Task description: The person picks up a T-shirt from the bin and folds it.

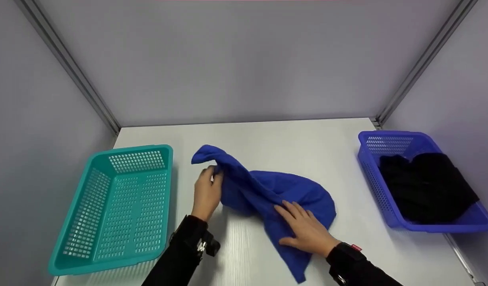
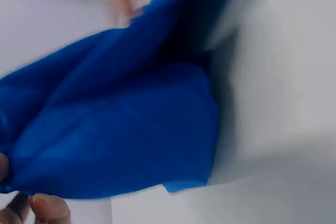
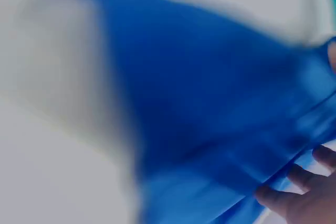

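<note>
While the blue cloth slanted from far left to near right, the left hand pinched its far part, the right hand touching nearer, fingers spread.

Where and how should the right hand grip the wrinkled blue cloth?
Probably pinch the wrinkled blue cloth by its near corner, from the near side: that corner tapers to an uncovered tip, while the left hand grips near the cloth's left end.
</note>
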Demonstrator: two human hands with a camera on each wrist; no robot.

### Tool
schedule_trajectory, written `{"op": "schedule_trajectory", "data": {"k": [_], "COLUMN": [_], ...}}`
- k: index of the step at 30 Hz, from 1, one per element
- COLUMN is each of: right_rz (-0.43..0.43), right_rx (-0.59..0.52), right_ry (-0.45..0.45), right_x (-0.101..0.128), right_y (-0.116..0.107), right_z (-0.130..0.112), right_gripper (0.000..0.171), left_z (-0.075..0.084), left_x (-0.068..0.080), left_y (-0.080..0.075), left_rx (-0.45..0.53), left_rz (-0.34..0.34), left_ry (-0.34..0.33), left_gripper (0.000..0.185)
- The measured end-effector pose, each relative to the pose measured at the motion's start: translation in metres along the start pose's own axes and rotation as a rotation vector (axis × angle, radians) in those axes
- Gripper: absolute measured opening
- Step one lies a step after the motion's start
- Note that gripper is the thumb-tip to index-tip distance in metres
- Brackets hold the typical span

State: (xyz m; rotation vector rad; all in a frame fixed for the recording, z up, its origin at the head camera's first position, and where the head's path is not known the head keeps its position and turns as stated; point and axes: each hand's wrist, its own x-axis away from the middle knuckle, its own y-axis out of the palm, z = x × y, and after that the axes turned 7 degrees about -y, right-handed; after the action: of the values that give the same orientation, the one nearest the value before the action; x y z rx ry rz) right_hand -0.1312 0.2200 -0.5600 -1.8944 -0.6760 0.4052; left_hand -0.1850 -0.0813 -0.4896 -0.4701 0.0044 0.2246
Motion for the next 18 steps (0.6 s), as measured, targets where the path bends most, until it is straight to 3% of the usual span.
{"op": "schedule_trajectory", "data": {"k": [4, 7, 10, 13, 16, 18], "right_rz": [-0.156, -0.114, 0.018, 0.204, 0.412, 0.511], "right_rx": [0.047, 0.108, 0.204, 0.230, 0.113, -0.070], "right_ry": [0.035, 0.013, -0.031, -0.033, 0.076, 0.220], "right_x": [0.017, 0.022, 0.024, 0.024, 0.023, 0.022], "right_y": [0.014, 0.019, 0.020, 0.016, -0.001, -0.021], "right_z": [0.016, 0.024, 0.033, 0.045, 0.055, 0.060], "right_gripper": [0.090, 0.073, 0.037, 0.015, 0.010, 0.012], "left_z": [-0.004, -0.005, -0.007, -0.009, -0.013, -0.015], "left_x": [-0.009, -0.014, -0.019, -0.021, -0.023, -0.024], "left_y": [-0.016, -0.023, -0.028, -0.031, -0.034, -0.037], "left_rx": [0.101, 0.165, 0.147, 0.113, 0.113, 0.099], "left_rz": [-0.017, -0.018, 0.043, 0.077, 0.078, 0.104], "left_ry": [-0.152, -0.184, -0.137, -0.101, -0.066, -0.037], "left_gripper": [0.018, 0.019, 0.020, 0.022, 0.027, 0.027]}}
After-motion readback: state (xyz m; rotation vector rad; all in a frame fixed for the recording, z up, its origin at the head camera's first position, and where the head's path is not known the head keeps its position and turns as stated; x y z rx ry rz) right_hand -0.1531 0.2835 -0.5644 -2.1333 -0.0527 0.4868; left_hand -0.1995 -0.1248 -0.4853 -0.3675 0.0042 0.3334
